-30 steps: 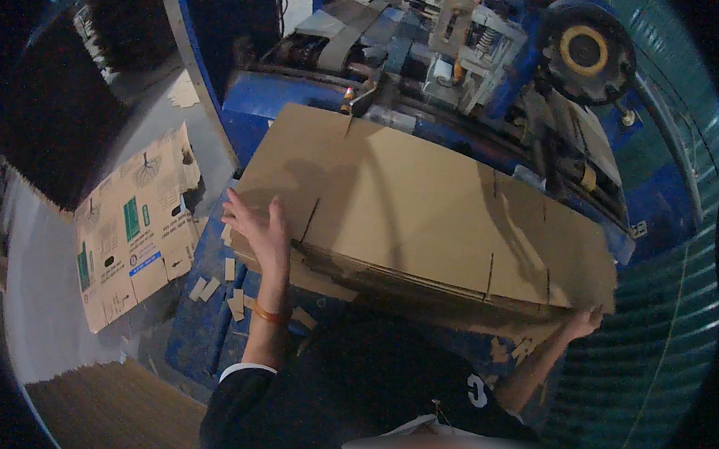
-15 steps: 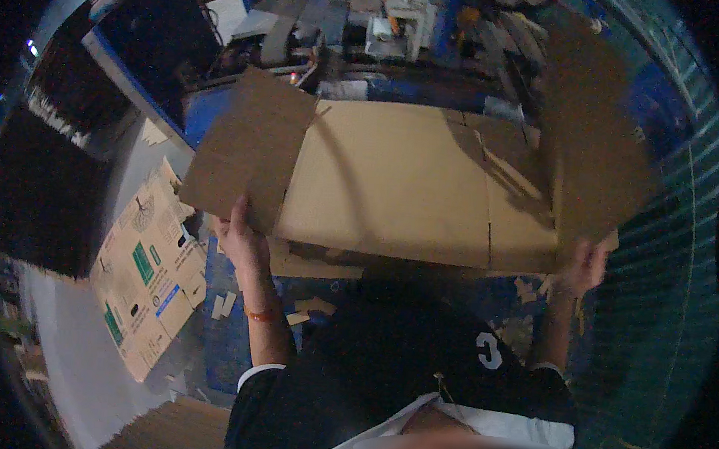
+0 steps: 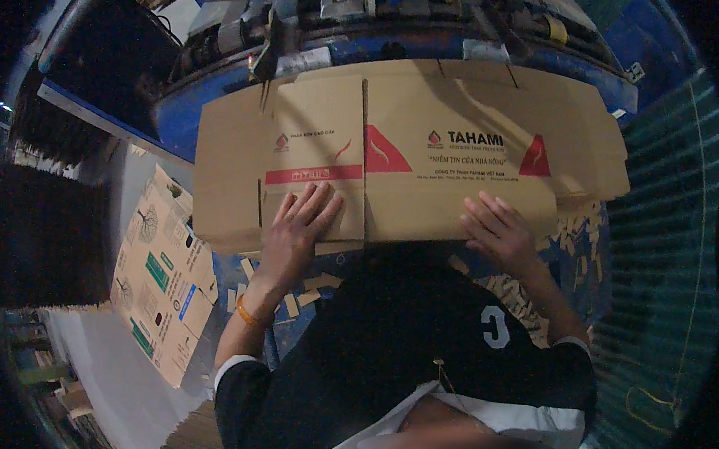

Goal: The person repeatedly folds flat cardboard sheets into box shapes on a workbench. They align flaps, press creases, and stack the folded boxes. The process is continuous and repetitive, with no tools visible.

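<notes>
A brown cardboard box [image 3: 457,205], folded flat with red and black printing on top, lies across in front of me against the blue machine. My left hand [image 3: 302,222] rests on its left part, fingers spread over the cardboard below the red stripe. Toward the right of the printed panel, my right hand [image 3: 500,231] lies with its fingers stretched out on the near edge. Neither hand grips anything. The far edge of the cardboard reaches the machine's front.
The blue machine [image 3: 399,56] with dark rollers spans the far side. Small cardboard offcuts [image 3: 579,242] litter the blue surface below the box. Another printed cardboard sheet [image 3: 165,276] lies at the left. A green corrugated wall [image 3: 663,262] stands at the right, and stacked dark cardboard [image 3: 51,219] at the far left.
The raised side flaps are now folded over, bringing the printed faces on top. Both hands have moved inward from the flap edges and lie flat on the cardboard.
</notes>
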Demonstrator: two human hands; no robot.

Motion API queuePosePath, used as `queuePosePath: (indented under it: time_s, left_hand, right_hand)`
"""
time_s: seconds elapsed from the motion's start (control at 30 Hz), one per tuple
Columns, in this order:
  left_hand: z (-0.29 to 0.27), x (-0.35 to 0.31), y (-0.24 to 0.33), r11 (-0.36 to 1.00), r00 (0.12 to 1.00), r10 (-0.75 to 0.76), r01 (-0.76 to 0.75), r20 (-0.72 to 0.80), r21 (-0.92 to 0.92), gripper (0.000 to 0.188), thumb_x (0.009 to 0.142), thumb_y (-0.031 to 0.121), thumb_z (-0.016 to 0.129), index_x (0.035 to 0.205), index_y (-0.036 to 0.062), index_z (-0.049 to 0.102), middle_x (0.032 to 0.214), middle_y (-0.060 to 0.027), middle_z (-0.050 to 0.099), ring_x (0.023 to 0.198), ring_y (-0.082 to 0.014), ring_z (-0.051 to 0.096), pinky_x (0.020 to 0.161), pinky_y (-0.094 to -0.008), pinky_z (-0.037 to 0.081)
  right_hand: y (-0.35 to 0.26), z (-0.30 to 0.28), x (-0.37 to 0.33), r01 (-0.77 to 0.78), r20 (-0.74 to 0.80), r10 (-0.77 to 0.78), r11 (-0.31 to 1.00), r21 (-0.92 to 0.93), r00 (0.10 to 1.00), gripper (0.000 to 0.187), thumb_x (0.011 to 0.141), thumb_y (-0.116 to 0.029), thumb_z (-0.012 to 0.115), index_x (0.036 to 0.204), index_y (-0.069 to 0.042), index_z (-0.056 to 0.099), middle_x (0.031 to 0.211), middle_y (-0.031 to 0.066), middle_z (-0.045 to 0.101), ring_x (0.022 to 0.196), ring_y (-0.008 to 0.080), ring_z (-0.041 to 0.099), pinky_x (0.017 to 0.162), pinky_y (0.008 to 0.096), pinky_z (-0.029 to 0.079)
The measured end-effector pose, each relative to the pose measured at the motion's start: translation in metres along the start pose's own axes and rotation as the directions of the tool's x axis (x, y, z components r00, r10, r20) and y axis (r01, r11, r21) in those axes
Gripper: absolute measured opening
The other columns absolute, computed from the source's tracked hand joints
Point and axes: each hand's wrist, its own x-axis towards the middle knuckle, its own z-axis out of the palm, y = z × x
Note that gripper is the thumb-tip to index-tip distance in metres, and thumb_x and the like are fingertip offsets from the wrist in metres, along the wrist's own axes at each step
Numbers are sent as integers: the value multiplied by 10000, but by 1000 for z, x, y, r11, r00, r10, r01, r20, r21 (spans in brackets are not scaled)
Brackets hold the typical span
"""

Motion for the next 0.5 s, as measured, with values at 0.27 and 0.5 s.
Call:
queuePosePath:
  time_s: [0.27, 0.5]
  left_hand:
    - [-6, 40, -39, 967, 948, -45, -38, -315, -252, 643, 742, -96, 461, 1349, 114, 488, 1381, -160, 468, 1285, -340, 440, 1057, -425, 362]
    - [18, 168, -108, 991, 869, 6, -72, -494, -114, 598, 779, -101, 414, 1353, 61, 469, 1375, -177, 464, 1280, -345, 429, 1073, -388, 331]
  right_hand:
    - [70, 25, 45, 83, 76, -73, 987, -137, 994, 361, 849, -310, 624, 1163, -134, 600, 1253, 64, 582, 1138, 245, 565, 903, 377, 500]
    - [168, 71, 148, -191, 124, 182, 979, 70, 975, 325, 904, -316, 547, 1180, -154, 606, 1062, 93, 674, 958, 253, 654, 803, 390, 526]
